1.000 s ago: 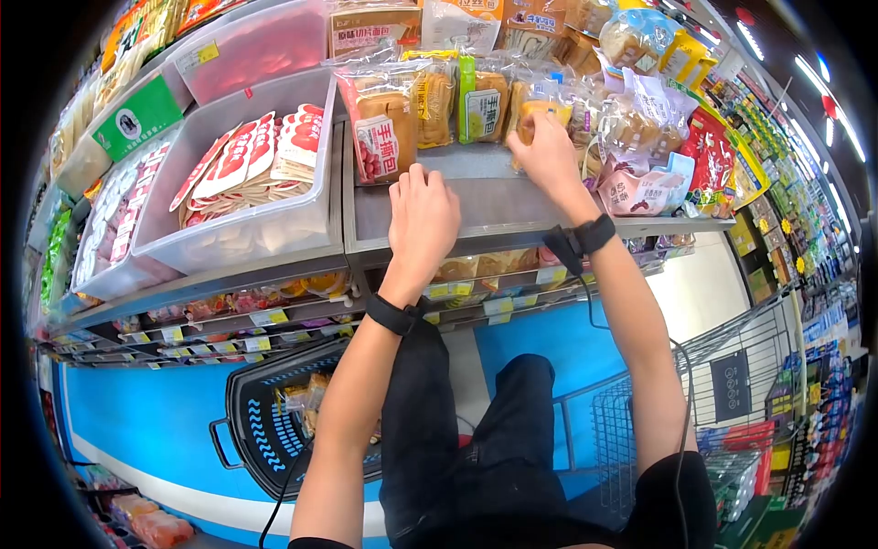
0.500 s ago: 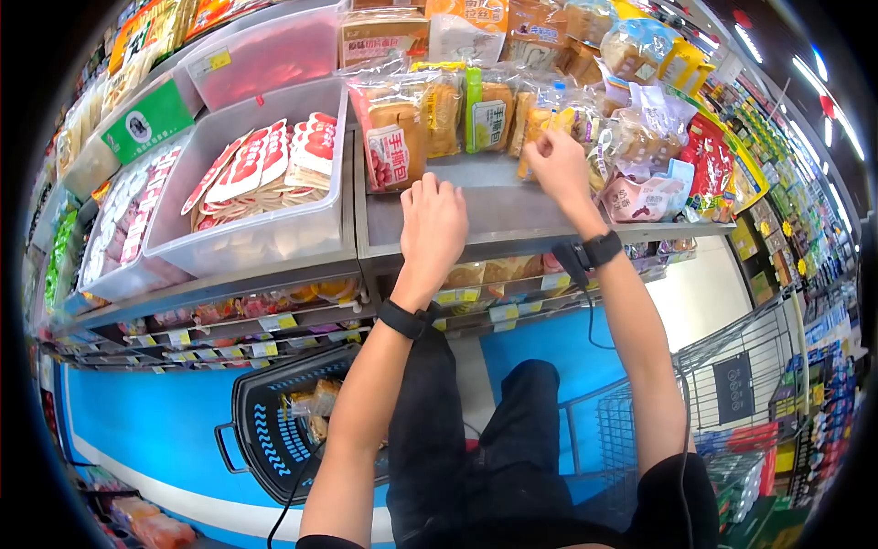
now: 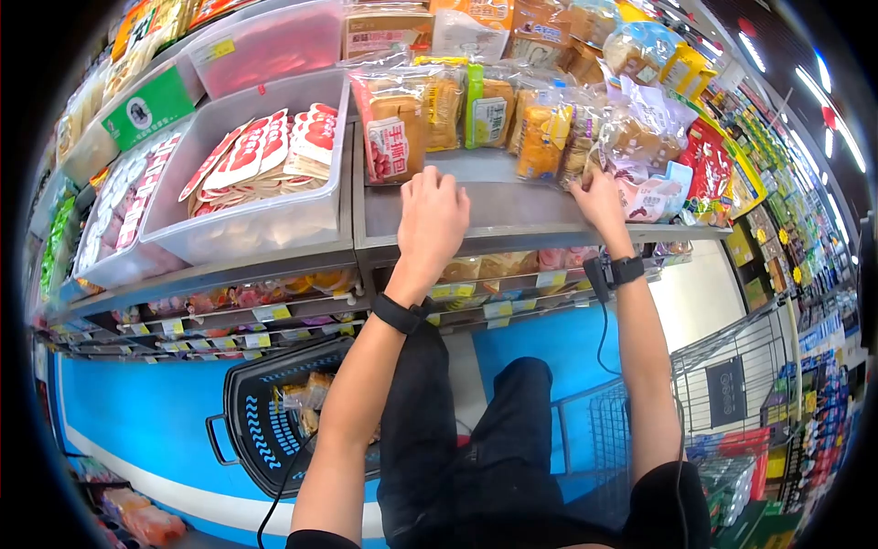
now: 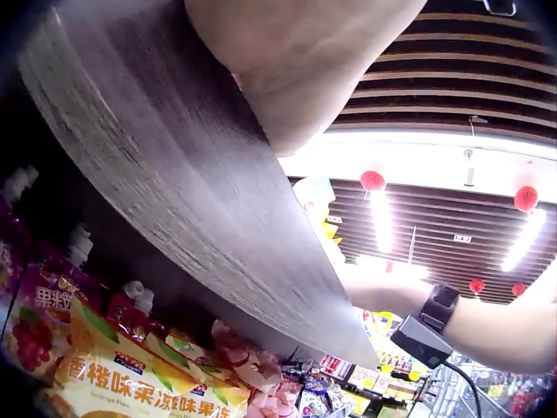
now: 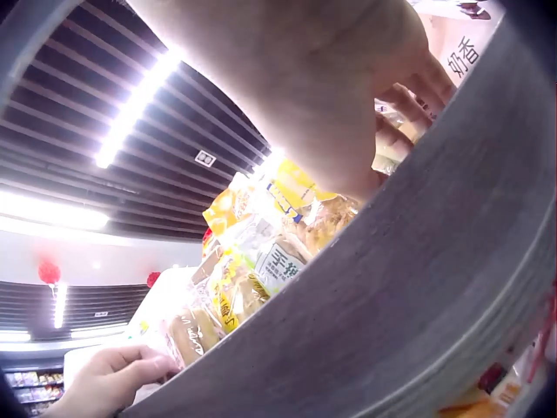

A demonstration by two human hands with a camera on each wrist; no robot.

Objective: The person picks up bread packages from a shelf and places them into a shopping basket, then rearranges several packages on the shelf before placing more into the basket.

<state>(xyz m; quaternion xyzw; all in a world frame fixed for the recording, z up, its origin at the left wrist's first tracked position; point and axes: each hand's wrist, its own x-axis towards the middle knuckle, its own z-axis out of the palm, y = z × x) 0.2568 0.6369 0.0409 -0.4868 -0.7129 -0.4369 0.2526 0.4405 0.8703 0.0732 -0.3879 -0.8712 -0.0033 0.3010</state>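
Observation:
My left hand (image 3: 433, 215) rests at the shelf, its fingertips right by the lower corner of a bread packet with a red-and-white label (image 3: 389, 133). To the right, my right hand (image 3: 602, 206) grips the lower end of a clear bread packet (image 3: 580, 146), fingers bent around its front. Left of that stands a yellow bread packet (image 3: 544, 142), upright. A green-edged bread packet (image 3: 487, 114) and another yellow-topped one (image 3: 444, 110) stand farther left in the row. Beside the right fingers, a pink-and-white packet (image 3: 645, 197) leans. My right palm hides part of the gripped packet in the right wrist view.
The grey shelf (image 3: 494, 212) ends in a raised front edge. On the left are clear plastic bins (image 3: 247, 224) with red-and-white packs. A black basket (image 3: 240, 430) sits on the floor left of my legs; a wire shopping cart (image 3: 722, 352) stands at right.
My right hand has let go of the yellow bread packet, moved right and lower, and taken the clear packet next to it. My left hand stays near the red-labelled packet.

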